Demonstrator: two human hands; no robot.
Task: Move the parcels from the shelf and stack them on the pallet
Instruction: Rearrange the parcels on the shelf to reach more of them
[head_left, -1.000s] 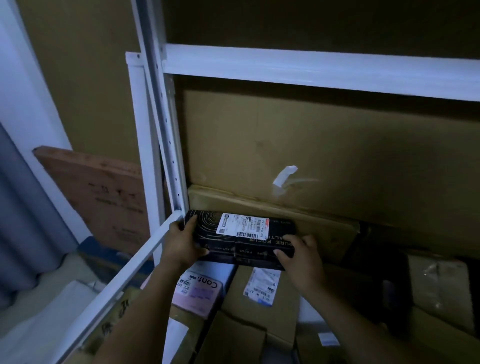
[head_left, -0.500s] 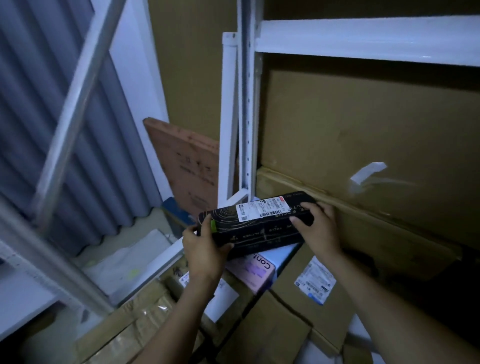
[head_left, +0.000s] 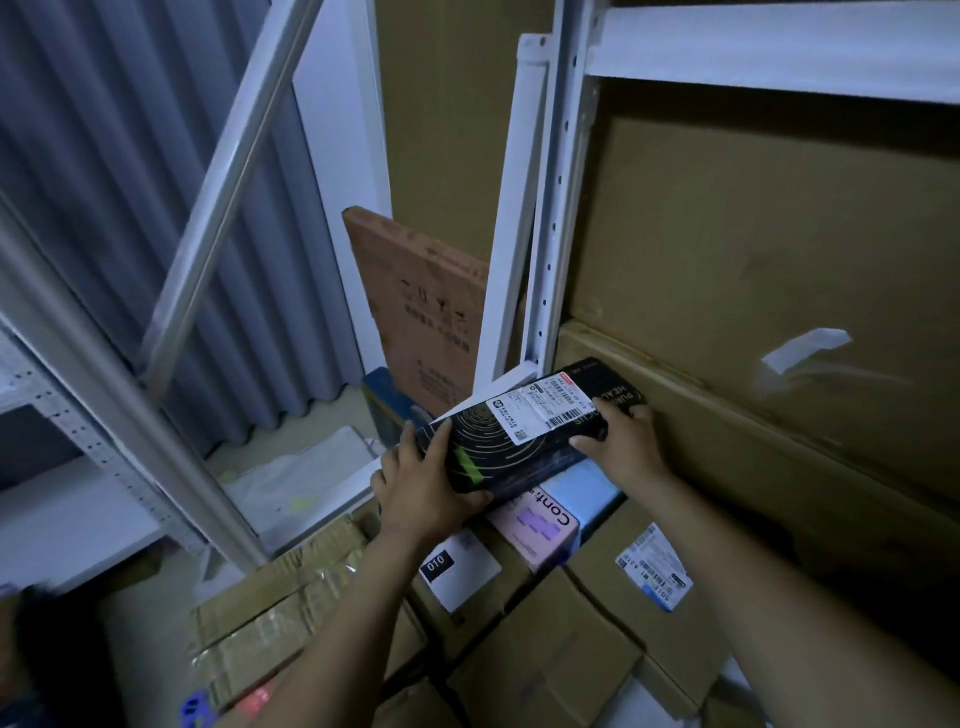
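The black parcel (head_left: 524, 436) is held tilted at the foot of the white rack upright (head_left: 550, 208). It is bounded by the grey corrugated wall (head_left: 104, 156) on the left and a large flat carton (head_left: 779, 249) behind, with open floor (head_left: 332, 413) left between wall and rack. Brown cartons (head_left: 545, 649) are heaped underneath. Its near end is gripped by the left hand (head_left: 421, 493) and its far end by the right hand (head_left: 621, 447), with fingers curled round both ends.
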